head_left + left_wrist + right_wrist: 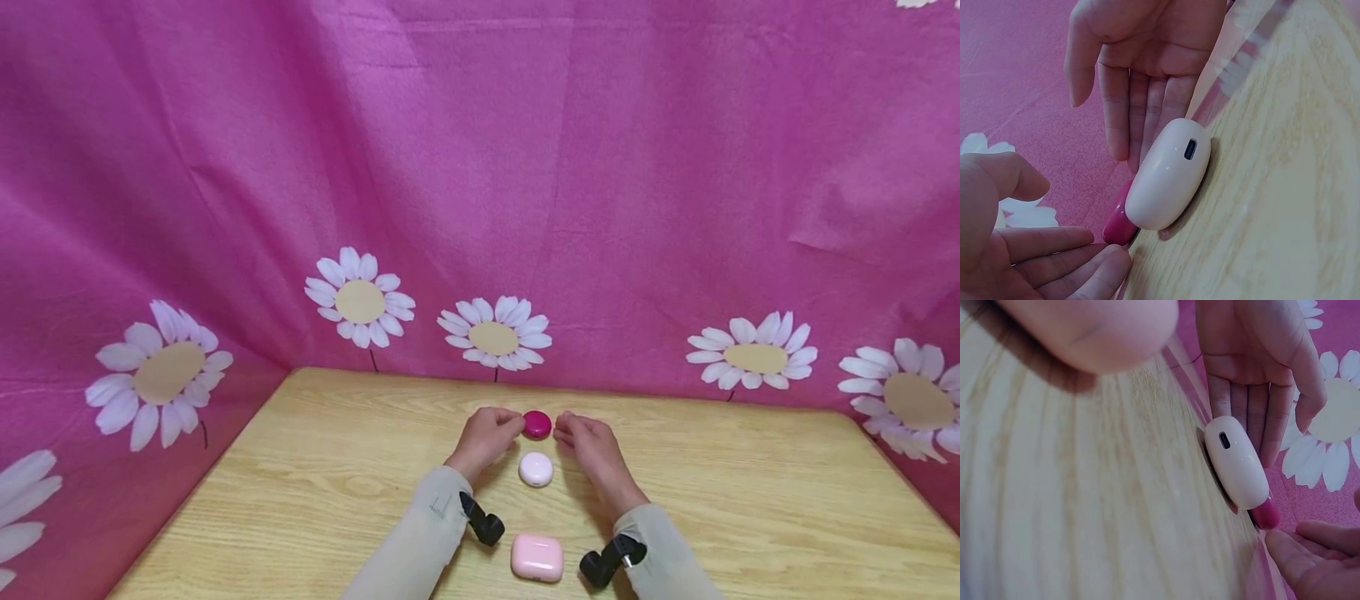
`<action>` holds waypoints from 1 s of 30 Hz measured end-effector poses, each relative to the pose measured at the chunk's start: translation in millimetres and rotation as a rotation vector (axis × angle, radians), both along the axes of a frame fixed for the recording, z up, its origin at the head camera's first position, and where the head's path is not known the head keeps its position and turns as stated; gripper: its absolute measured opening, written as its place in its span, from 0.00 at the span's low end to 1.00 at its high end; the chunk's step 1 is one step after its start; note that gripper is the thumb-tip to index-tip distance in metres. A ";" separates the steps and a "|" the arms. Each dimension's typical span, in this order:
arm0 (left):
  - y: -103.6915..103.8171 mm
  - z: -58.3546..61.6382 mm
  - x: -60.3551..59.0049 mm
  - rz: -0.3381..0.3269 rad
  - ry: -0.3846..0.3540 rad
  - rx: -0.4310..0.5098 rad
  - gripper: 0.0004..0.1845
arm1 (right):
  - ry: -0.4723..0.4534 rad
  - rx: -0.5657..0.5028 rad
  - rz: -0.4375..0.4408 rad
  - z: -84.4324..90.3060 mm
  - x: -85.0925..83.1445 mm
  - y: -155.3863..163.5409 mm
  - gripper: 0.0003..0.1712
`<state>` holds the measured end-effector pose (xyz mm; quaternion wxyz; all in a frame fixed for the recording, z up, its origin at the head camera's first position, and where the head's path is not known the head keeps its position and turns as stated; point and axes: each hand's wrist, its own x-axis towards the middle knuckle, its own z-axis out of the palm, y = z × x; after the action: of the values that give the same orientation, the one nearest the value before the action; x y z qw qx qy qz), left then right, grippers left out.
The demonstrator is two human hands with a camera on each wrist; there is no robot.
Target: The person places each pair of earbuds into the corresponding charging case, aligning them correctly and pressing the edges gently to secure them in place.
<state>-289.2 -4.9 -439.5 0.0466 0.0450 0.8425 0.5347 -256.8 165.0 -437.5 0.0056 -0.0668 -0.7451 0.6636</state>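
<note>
Both hands sit either side of a small magenta case [537, 424] at the far middle of the wooden surface [315, 483]. The left hand [486, 435] and right hand [588, 442] have straight, relaxed fingers [1116, 119] close to its edges, holding nothing. It looks light, hard and glossy, likely slippery, best pinched at its sides. A white case [536, 469] lies just nearer, a pink case [537, 557] nearest. A pink daisy cloth [480, 183] hangs behind.

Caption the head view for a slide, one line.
Both hands, left hand and right hand, flank a magenta round case on the wooden table, white case and pink case nearer.
</note>
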 end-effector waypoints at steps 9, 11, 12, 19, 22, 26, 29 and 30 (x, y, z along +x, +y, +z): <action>-0.2 2.0 0.0 -0.002 -0.016 0.020 0.17 | 0.004 -0.013 -0.018 3.4 -1.0 0.2 0.26; -0.3 2.2 -0.4 -0.003 -0.012 0.029 0.17 | 0.009 -0.021 -0.023 3.2 -2.0 0.4 0.26; -0.3 2.1 -0.9 -0.005 -0.009 0.032 0.17 | 0.012 -0.026 -0.025 3.0 -2.4 0.4 0.26; -1.1 2.4 -2.2 -0.005 -0.004 0.021 0.17 | 0.016 -0.041 -0.025 3.1 -4.1 -0.7 0.26; -0.8 2.1 -2.3 -0.004 -0.001 0.015 0.17 | 0.016 -0.041 -0.022 3.9 -4.3 -0.5 0.26; -1.2 1.0 -2.2 -0.003 -0.005 0.015 0.17 | 0.011 -0.052 -0.025 4.7 -4.2 -0.2 0.27; -3.0 2.0 -2.7 0.000 -0.008 0.019 0.18 | 0.019 -0.053 -0.020 4.9 -4.2 1.5 0.26; -4.0 2.9 -3.4 -0.002 0.001 0.024 0.19 | 0.021 -0.046 -0.016 5.2 -4.1 2.5 0.26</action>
<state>-292.6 -8.9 -436.5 0.0462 0.0466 0.8360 0.5449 -260.9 167.5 -432.3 0.0170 -0.0661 -0.7290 0.6811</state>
